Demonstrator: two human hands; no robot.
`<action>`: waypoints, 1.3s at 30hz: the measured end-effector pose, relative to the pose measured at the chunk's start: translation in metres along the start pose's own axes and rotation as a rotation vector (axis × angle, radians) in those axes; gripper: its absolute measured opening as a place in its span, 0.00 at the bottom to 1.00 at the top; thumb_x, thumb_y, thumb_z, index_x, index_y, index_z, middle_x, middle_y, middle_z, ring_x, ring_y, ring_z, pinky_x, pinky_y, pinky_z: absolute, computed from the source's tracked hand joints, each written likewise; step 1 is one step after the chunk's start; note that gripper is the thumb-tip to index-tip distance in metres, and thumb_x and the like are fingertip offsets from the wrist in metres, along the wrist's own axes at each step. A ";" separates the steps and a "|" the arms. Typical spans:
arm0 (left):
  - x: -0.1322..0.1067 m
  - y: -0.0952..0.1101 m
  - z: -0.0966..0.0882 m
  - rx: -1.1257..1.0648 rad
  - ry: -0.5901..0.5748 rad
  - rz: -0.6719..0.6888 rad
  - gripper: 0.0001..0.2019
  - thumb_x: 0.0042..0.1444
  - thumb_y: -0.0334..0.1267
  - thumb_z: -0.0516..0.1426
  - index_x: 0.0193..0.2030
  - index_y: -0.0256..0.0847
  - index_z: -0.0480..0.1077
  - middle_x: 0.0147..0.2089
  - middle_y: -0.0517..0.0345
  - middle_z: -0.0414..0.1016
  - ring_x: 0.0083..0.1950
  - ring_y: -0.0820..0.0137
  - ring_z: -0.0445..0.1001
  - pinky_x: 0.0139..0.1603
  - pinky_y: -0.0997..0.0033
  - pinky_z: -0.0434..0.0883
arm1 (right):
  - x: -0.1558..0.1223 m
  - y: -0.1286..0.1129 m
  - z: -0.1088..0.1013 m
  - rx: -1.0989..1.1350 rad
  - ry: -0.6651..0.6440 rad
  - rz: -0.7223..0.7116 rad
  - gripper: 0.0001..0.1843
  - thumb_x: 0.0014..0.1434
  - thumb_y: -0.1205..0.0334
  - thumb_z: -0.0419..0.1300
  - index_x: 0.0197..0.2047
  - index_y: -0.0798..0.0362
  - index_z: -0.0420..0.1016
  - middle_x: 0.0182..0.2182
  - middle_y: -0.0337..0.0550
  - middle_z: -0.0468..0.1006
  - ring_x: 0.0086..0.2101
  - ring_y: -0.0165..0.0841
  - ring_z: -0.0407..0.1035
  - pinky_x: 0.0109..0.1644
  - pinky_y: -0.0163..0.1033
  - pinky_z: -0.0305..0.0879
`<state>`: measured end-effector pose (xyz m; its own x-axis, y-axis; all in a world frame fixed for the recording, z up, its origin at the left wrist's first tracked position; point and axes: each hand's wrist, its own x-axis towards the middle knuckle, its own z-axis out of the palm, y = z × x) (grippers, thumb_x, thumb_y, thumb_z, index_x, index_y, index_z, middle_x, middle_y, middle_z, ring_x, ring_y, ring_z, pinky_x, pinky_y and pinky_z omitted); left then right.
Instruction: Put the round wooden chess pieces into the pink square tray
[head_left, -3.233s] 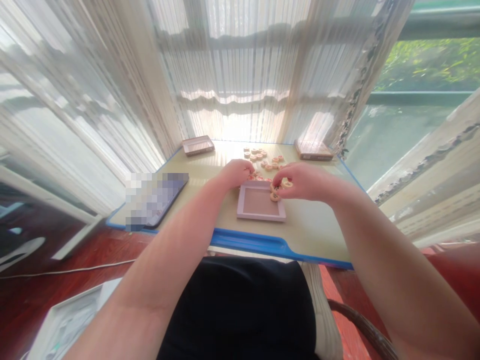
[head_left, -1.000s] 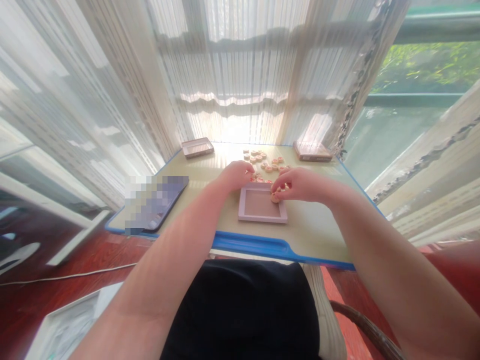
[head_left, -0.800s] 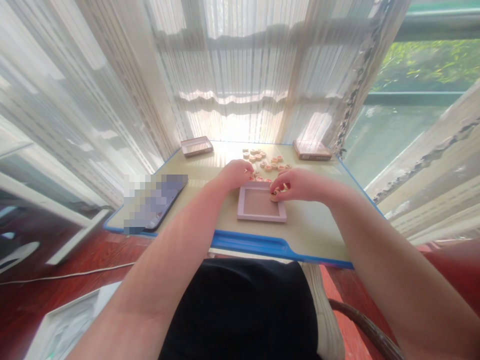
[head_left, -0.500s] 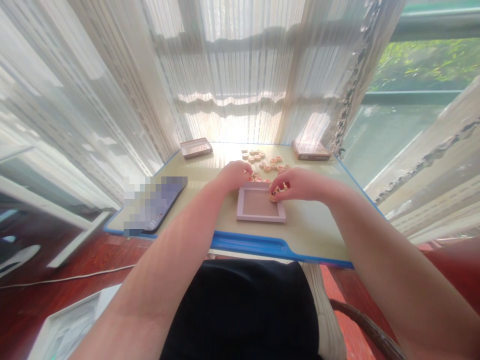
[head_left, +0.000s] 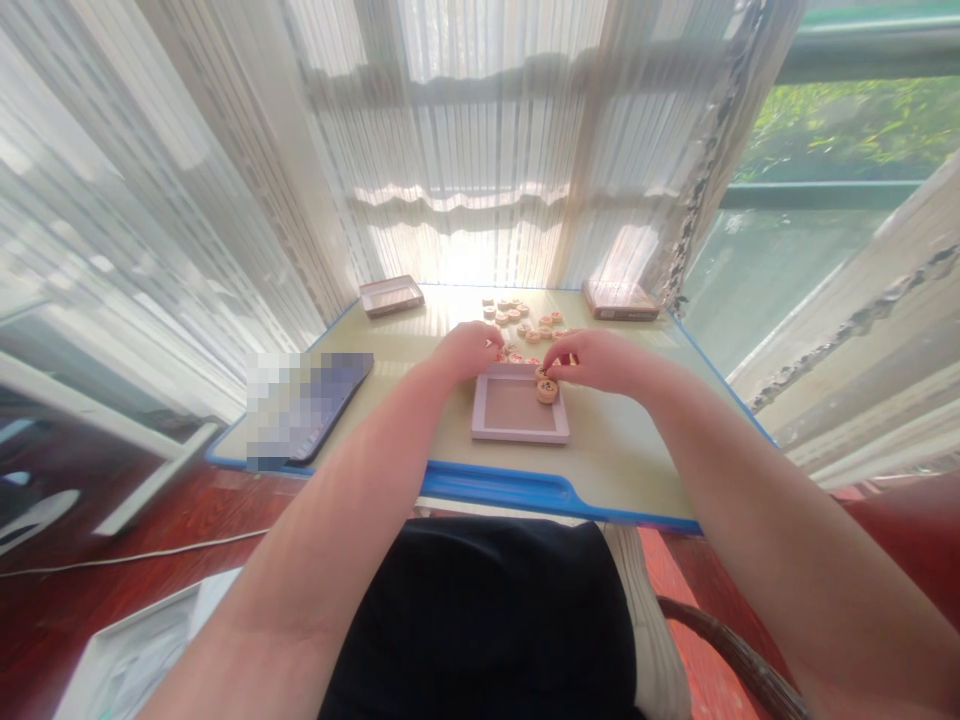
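Observation:
A shallow pale pink box tray lies near the front of the table. One round wooden Chinese chess piece with dark marking rests inside its right part. Just behind it, at the tray's far right, my right hand has its fingertips closed on another dark-marked chess piece. Beyond the tray's far left corner, my left hand has its fingers curled beside several red-marked chess pieces. What sits between those left fingers is hidden.
More chess pieces lie scattered farther back. An open box part stands at the back left, a closed box at the back right. A dark flat device, partly blurred, lies left. The table has a blue front edge.
My right hand has drawn back from inside the tray toward its far right rim, letting go of one chess piece there. My left hand has hardly moved.

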<state>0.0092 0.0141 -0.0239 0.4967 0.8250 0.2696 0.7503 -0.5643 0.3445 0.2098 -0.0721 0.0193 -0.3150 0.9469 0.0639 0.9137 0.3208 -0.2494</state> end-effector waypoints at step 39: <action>0.002 -0.007 0.002 -0.131 0.284 0.023 0.21 0.49 0.24 0.46 0.42 0.40 0.76 0.56 0.57 0.71 0.59 0.69 0.67 0.63 0.69 0.61 | 0.018 0.071 0.018 -0.079 0.342 0.432 0.19 0.56 0.61 0.51 0.47 0.56 0.76 0.46 0.52 0.77 0.46 0.41 0.70 0.49 0.40 0.62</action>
<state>0.0054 0.0198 -0.0274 0.3572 0.7806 0.5130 0.6684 -0.5972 0.4434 0.2640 -0.0323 -0.0144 0.1817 0.9411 0.2851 0.9619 -0.1098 -0.2505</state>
